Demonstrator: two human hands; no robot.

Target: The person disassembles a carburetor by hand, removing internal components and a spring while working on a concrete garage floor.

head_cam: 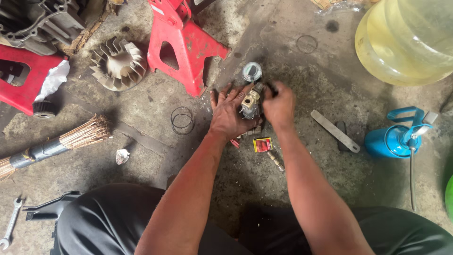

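A small grey and brass carburettor body (pixel 250 103) stands on the stained concrete floor between my two hands. My left hand (pixel 230 112) presses against its left side with the fingers spread flat over the floor. On its right side, my right hand (pixel 279 105) is closed around the top corner of the part. A round metal cap (pixel 252 72) lies just beyond it. Nearer to me sit a small red packet (pixel 262 144) and a short brass fitting (pixel 275 161).
A red jack stand (pixel 181 45) and a finned metal flywheel (pixel 118 65) lie at the upper left. Wire rings (pixel 182 120), a flat metal bar (pixel 335 131), a blue spray bottle (pixel 395 139), a large yellowish water jug (pixel 408 38), a straw broom (pixel 56 146) and a spanner (pixel 11 222) surround me.
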